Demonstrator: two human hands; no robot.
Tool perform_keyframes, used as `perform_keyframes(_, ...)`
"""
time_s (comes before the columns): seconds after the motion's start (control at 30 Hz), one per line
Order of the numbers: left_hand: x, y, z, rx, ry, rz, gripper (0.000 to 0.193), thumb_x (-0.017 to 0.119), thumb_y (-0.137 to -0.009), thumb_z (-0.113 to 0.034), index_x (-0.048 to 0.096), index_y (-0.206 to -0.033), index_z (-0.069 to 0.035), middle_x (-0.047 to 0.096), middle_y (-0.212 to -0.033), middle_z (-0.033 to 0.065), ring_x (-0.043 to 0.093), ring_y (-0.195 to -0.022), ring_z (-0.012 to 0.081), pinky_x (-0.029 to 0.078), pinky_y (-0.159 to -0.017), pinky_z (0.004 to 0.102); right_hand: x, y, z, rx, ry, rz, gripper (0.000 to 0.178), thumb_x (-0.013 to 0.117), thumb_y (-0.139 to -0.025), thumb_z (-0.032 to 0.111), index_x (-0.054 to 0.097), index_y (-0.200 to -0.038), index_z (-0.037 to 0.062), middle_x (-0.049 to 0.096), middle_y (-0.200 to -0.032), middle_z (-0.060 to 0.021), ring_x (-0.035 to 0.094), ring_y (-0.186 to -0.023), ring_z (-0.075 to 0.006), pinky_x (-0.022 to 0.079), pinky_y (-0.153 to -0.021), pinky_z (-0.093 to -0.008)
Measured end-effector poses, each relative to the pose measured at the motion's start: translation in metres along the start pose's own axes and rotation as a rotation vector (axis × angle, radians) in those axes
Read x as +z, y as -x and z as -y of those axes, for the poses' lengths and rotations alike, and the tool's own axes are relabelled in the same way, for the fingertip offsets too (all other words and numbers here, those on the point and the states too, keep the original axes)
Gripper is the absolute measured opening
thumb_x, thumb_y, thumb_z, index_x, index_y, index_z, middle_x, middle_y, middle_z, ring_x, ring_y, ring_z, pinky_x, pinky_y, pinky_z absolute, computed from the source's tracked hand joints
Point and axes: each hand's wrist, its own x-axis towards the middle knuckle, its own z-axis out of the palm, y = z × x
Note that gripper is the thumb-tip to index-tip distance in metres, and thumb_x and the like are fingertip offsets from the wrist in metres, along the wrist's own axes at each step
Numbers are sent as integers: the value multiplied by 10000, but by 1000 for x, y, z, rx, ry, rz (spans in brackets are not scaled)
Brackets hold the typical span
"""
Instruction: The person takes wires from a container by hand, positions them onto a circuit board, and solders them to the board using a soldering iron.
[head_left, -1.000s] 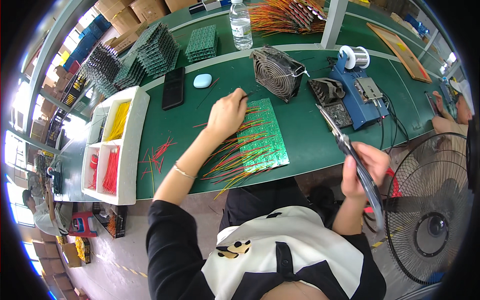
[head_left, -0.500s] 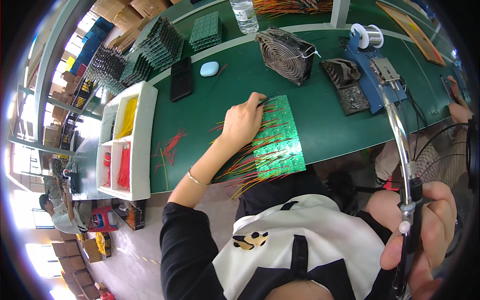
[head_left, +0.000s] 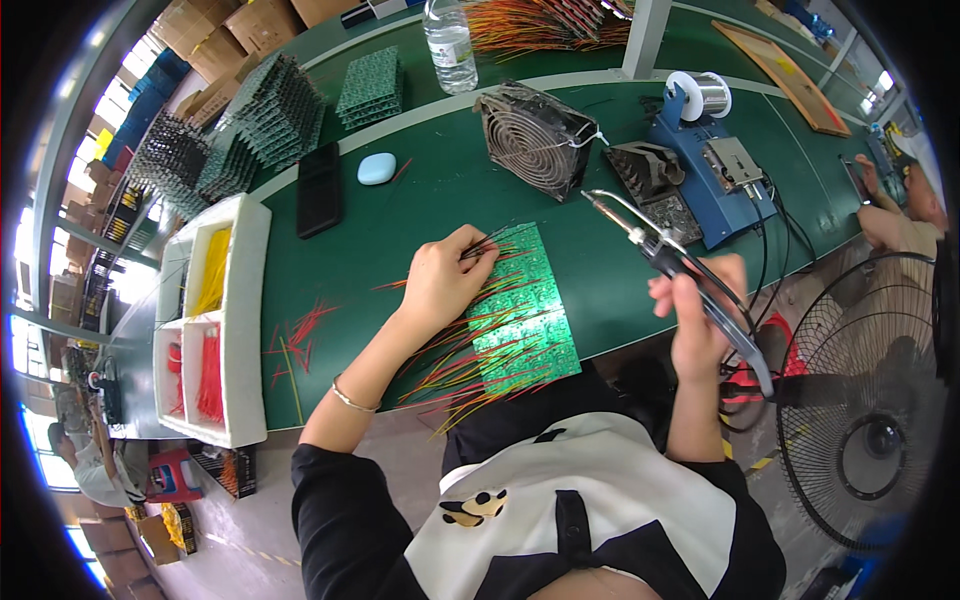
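A green circuit board panel (head_left: 535, 325) lies on the green bench in front of me, with rows of red, yellow and dark wires (head_left: 460, 365) sticking out past its left side. At its far left corner my left hand (head_left: 445, 280) is closed, its thumb and fingers pinching a few thin dark wires (head_left: 484, 243). My right hand (head_left: 700, 310) grips a soldering iron (head_left: 665, 258) above the bench's near edge, right of the panel. The iron's metal tip points up and left, toward the dusty fan, apart from the panel.
Beyond the panel stand a dusty fan (head_left: 535, 140), a dirty iron stand (head_left: 655, 190) and a blue solder feeder (head_left: 705, 150) with a wire spool. A white foam box (head_left: 245, 320) of cut wires, a phone (head_left: 320, 190) and a bottle (head_left: 450, 50) are also here. Another person sits far right.
My right hand has brought the soldering iron from close by me out over the bench edge, and its tip now points up-left. My left hand stays at the panel's far corner. The view has shifted.
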Motion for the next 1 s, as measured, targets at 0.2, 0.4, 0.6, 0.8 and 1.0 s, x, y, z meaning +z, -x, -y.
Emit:
perform_keyframes(0.2,9,-1,-1,42,-10,-165,64,649,-696,-119,641,-745,-79,504,-490,26,459,-398,150,376,-429,273,9,14,-44,258,-151,-64,141,542,-862,111,439,-855,15,552,-629,-102,476,-465,-94,453,-519,-235)
perform_keyframes(0.4,-3,-7,-15,197,-82,-42,85,604,-718,-74,600,-802,-71,558,-612,70,536,-515,196,413,-465,310,17,27,-59,327,-140,-66,153,549,-856,105,422,-846,21,552,-620,-87,481,-468,-80,410,-463,-193)
perform_keyframes(0.6,13,-7,0,265,-118,25,78,578,-742,-57,542,-811,-56,575,-624,78,567,-548,249,445,-479,346,19,29,-55,316,-83,-2,163,541,-854,88,396,-829,16,568,-632,-108,508,-485,-83,433,-464,-197)
perform_keyframes(0.8,26,-3,14,261,-30,-96,80,651,-709,-80,584,-752,-71,563,-558,46,551,-471,191,435,-436,294,21,33,-54,314,-80,-10,179,548,-850,95,392,-834,8,571,-635,-115,525,-493,-89,434,-455,-198)
perform_keyframes(1.0,27,-3,15,275,-48,-156,92,669,-708,-69,580,-733,-64,552,-547,41,543,-459,188,426,-426,291,24,36,-53,312,-97,-3,194,539,-857,121,385,-848,4,560,-620,-106,521,-491,-87,442,-461,-207)
